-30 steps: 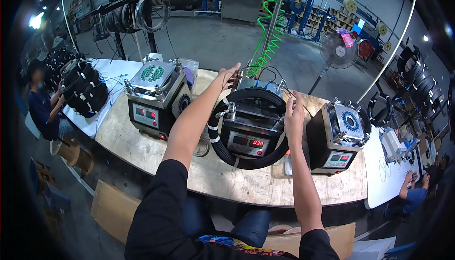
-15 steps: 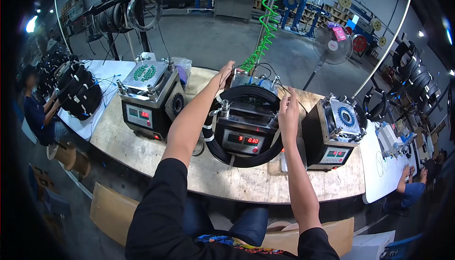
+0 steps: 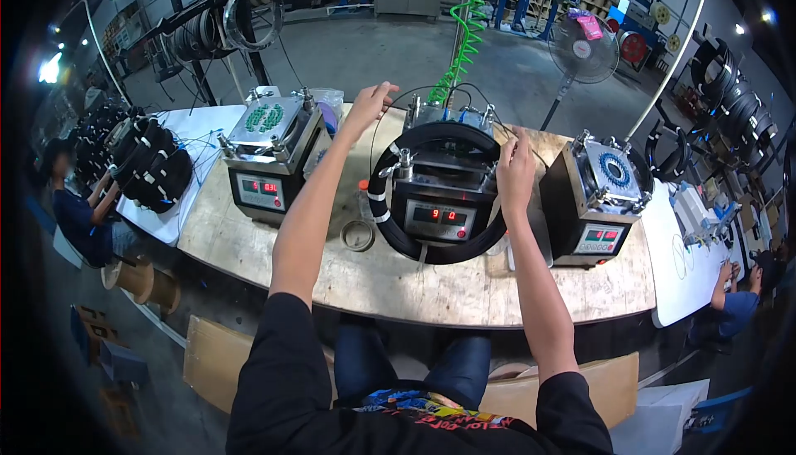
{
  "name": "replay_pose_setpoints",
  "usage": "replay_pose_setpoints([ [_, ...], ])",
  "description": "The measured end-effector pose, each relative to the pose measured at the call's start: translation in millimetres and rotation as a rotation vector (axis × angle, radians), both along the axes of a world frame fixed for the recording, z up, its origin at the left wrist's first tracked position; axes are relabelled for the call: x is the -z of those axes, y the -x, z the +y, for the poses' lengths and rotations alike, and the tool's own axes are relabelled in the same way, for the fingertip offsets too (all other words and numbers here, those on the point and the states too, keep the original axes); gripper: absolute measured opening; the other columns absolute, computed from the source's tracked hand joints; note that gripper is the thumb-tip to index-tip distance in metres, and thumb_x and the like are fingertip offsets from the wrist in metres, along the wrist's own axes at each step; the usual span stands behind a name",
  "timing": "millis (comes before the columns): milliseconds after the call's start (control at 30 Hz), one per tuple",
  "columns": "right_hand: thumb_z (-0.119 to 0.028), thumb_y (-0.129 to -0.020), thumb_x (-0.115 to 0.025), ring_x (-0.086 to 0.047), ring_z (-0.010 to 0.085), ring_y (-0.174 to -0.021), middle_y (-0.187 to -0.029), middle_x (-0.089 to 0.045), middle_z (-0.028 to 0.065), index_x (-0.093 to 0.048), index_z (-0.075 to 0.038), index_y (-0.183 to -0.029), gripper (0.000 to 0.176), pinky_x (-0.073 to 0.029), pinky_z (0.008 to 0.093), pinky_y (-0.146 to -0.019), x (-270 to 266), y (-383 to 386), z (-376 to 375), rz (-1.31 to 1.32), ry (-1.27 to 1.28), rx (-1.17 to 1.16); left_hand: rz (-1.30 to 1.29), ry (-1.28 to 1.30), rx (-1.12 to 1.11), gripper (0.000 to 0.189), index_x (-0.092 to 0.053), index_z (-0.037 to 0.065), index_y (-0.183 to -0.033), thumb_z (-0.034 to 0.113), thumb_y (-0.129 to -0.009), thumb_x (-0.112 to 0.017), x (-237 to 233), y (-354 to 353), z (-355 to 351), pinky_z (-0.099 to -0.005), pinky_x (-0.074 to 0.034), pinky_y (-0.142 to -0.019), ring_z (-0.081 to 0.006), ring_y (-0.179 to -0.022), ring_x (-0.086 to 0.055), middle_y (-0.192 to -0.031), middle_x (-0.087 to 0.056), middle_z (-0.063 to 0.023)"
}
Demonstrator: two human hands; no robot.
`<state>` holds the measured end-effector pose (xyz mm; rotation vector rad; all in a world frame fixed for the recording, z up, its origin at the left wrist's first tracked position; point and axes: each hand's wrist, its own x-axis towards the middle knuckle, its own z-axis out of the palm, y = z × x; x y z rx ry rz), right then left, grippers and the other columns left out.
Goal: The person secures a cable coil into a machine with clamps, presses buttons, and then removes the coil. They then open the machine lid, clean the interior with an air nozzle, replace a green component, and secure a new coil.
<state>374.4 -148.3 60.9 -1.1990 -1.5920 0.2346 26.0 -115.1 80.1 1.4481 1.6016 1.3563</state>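
A coil of black cable (image 3: 404,242) with white ties hangs around the front of the middle machine (image 3: 439,219), whose red display is lit. To the upper left of that machine, my left hand (image 3: 371,107) is raised with its fingers apart, near a thin dark wire loop. My right hand (image 3: 516,175) is at the coil's upper right side, its fingers bent near the cable; what they grip, if anything, cannot be made out. Thin cables run over the metal top of the machine (image 3: 452,115).
Similar machines stand left (image 3: 264,188) and right (image 3: 599,238) on the wooden table (image 3: 398,300). A round tin (image 3: 357,235) sits left of the coil. A green spiral hose (image 3: 466,32) hangs behind. Co-workers sit far left (image 3: 79,214) and far right (image 3: 738,306).
My left hand has moved left, away from the top of the middle machine. My right hand stays by the coil's right side. The whole view has shifted slightly.
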Motion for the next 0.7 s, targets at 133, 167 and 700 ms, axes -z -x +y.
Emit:
replay_pose_setpoints([
  [133,-0.025,-0.108,-0.045,-0.066,0.0454,-0.111,-0.121,-0.068,0.0256,-0.061,-0.003,-0.134,0.037,-0.052,0.0526,-0.094,2.1,2.7,-2.2,0.004,-0.069,0.042,0.349,-0.373,-0.225,0.036,-0.075,0.005,-0.115,0.033,-0.110,-0.053,9.5,-44.7,-88.2,-0.0331,-0.048,-0.060,-0.0177,-0.059,-0.057,-0.070,-0.061,-0.0067],
  [167,-0.025,-0.108,-0.046,-0.066,0.0452,-0.110,-0.120,-0.069,0.0256,-0.061,-0.003,-0.134,0.037,-0.052,0.0524,-0.094,1.8,3.1,-6.1,0.011,-0.078,0.049,0.417,-0.423,-0.193,0.034,-0.074,0.005,-0.114,0.033,-0.108,-0.055,15.5,-58.1,-110.1,-0.0370,-0.052,-0.063,-0.0239,-0.066,-0.064,-0.077,-0.066,-0.0112],
  [700,-0.016,-0.104,-0.048,-0.065,0.0480,-0.108,-0.124,-0.065,0.0276,-0.052,-0.002,-0.139,0.038,-0.051,0.0541,-0.092,30.7,1.4,-14.3,0.048,-0.111,0.077,0.615,-0.320,-0.193,0.027,-0.038,0.005,-0.129,0.021,-0.110,-0.048,45.0,-104.2,-150.8,-0.0556,-0.054,-0.067,-0.0432,-0.077,-0.072,-0.082,-0.070,-0.0242],
])
